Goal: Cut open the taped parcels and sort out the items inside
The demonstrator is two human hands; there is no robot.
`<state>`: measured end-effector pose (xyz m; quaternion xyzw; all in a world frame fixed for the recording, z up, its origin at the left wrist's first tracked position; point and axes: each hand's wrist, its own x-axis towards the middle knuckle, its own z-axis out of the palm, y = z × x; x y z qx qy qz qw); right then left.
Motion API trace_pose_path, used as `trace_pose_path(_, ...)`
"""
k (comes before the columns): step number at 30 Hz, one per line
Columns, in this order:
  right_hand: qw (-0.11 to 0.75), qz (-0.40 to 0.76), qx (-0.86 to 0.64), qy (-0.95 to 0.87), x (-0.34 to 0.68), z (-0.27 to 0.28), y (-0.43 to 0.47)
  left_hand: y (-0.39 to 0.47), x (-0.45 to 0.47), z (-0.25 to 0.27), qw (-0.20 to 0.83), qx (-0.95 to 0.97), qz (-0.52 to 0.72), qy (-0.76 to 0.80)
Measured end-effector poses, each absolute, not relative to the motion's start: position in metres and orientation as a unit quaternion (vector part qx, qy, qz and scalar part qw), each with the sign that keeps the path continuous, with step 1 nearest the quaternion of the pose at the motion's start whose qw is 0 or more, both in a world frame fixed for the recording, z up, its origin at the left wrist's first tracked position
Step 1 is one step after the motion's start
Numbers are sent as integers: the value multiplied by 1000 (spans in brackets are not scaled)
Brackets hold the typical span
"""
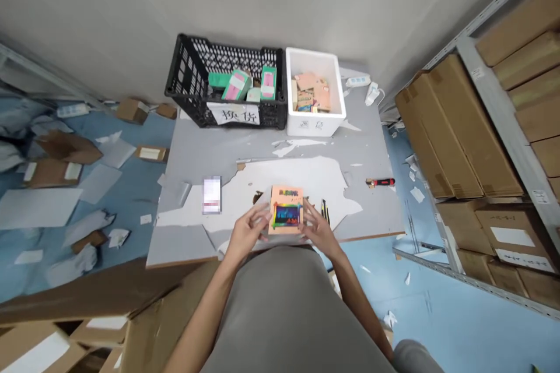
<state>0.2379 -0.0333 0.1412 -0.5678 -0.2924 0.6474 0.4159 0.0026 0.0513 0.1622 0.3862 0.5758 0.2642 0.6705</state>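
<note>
Between my two hands is a small peach-coloured box (286,192) with dark lettering and a rainbow-framed dark picture on its front. My left hand (248,232) grips it by the left edge, fingers curled and thumb at the lower corner. On the opposite edge, the fingers of my right hand (321,228) close around its side. Pale, clear-looking wrapping seems to lie around or under the box; its extent is partly hidden. Just right of the box, a black-and-yellow utility knife (325,211) lies beside my right hand. A white label slip (212,194) with blurred print is on the left.
A black crate (196,106) holding green-and-pink boxes and a white foam box (315,125) with peach-coloured packs stand along the table's back. A red-and-black handled tool (380,182) lies right. Shelving with cartons (470,128) borders the right; cartons and scraps litter the floor.
</note>
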Motion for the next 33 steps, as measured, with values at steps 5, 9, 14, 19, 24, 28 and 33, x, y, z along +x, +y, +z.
trace_pose_path(5,448,630,-578,-261,245,124,-32,55,18,146,696,377,257,554)
trace_pose_path(9,520,560,-571,-299,266,158,25,109,51,179,642,491,297,508)
trace_pose_path(14,640,395,-545,-370,303,227,125,186,101,271,477,623,470,404)
trace_pose_path(19,568,401,-580,-424,318,203,139,185,79,284,365,695,461,414)
trace_pose_path(24,399,453,-662,-445,300,128,61,132,-14,177,437,670,235,552)
trace_pose_path(28,323,419,-698,-483,279,101,15,72,-68,113,489,586,66,643)
trace_pose_path(33,239,394,-706,-537,251,99,21,36,-64,106,513,558,84,647)
